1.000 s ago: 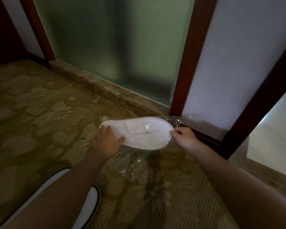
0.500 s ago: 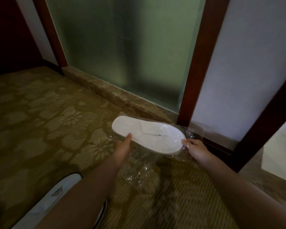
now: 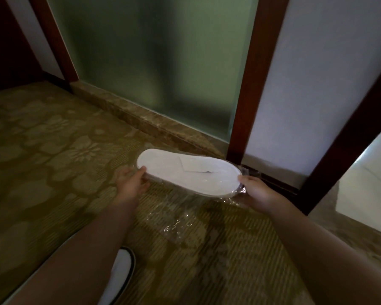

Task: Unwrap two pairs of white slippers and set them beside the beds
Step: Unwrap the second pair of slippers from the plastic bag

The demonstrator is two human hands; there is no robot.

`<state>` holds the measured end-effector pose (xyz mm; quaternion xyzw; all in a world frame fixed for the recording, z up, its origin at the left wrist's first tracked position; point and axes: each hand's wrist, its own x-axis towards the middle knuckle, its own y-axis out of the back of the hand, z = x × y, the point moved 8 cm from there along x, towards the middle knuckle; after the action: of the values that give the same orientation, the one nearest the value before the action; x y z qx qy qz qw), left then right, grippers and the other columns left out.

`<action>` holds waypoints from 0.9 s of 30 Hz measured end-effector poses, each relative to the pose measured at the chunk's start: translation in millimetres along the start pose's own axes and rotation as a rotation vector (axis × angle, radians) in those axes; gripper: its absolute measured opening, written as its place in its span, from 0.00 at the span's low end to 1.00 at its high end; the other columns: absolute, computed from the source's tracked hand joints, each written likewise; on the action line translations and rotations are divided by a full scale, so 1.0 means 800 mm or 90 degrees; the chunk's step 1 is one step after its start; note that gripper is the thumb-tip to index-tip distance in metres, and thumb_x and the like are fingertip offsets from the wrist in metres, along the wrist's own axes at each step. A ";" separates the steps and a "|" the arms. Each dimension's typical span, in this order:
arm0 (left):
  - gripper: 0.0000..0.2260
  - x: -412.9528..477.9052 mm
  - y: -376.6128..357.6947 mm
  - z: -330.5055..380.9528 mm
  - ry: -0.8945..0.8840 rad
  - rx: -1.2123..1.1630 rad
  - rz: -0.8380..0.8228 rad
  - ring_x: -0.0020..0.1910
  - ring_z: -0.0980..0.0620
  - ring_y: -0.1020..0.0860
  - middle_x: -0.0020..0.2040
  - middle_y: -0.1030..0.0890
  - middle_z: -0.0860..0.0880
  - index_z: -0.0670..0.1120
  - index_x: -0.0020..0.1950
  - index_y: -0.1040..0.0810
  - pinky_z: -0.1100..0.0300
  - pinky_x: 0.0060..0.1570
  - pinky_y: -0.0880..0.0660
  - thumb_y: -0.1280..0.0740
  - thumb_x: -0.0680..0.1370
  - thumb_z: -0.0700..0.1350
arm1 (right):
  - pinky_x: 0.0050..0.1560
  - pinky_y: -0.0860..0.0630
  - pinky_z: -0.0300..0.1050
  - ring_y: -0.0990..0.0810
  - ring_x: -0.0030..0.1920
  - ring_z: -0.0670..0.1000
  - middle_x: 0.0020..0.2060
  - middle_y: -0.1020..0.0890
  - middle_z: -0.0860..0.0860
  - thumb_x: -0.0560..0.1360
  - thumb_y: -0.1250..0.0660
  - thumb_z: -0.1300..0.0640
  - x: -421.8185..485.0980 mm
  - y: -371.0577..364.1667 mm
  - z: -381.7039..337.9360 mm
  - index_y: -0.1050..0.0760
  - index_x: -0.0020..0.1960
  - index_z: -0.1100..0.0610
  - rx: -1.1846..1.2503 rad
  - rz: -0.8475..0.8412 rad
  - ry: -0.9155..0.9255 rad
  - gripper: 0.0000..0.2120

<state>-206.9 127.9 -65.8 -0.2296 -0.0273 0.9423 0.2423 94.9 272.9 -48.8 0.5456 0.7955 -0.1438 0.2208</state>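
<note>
A flat pack of white slippers [image 3: 189, 176] in clear plastic wrap is held level above the patterned carpet, in the middle of the head view. My left hand [image 3: 131, 183] grips its left end from below, thumb on the edge. My right hand [image 3: 254, 190] pinches the right end together with bunched wrap [image 3: 242, 190]. A loose sheet of clear plastic [image 3: 178, 225] hangs or lies under the pack; I cannot tell which. Another white slipper with a dark rim [image 3: 121, 276] lies on the floor at the bottom, partly hidden by my left arm.
A frosted glass panel [image 3: 154, 69] in a dark red wooden frame [image 3: 249, 84] stands just beyond the slippers, on a brown stone sill [image 3: 141, 122]. A white wall panel [image 3: 312, 84] is at right. Gold floral carpet [image 3: 42, 161] spreads to the left.
My left hand has slid from on top of the pack to its left end, under it. The pack now sits higher and is tilted, with my right hand still on its right end.
</note>
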 end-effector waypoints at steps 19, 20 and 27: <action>0.23 -0.016 -0.017 -0.012 0.035 0.125 -0.151 0.73 0.33 0.44 0.73 0.44 0.31 0.30 0.66 0.34 0.43 0.71 0.46 0.36 0.78 0.45 | 0.29 0.19 0.47 0.18 0.40 0.56 0.53 0.20 0.61 0.76 0.34 0.53 -0.006 0.010 -0.002 0.31 0.64 0.61 0.068 -0.052 -0.001 0.20; 0.22 -0.018 -0.016 -0.010 0.036 0.144 -0.149 0.73 0.32 0.43 0.73 0.42 0.31 0.30 0.63 0.32 0.42 0.71 0.45 0.36 0.78 0.46 | 0.29 0.20 0.47 0.18 0.41 0.57 0.57 0.21 0.62 0.75 0.33 0.55 -0.005 0.012 -0.003 0.31 0.65 0.61 0.074 -0.045 0.005 0.21; 0.14 -0.016 -0.005 0.013 -0.015 0.240 -0.086 0.40 0.44 0.24 0.47 0.22 0.41 0.39 0.58 0.25 0.58 0.34 0.28 0.37 0.78 0.47 | 0.39 0.19 0.52 0.19 0.51 0.60 0.56 0.21 0.59 0.76 0.34 0.55 -0.004 0.035 -0.024 0.28 0.64 0.58 0.114 0.068 0.099 0.18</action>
<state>-199.6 126.0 -50.0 -0.1671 0.1313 0.9147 0.3436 118.2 289.7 -30.1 0.6141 0.7642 -0.1593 0.1165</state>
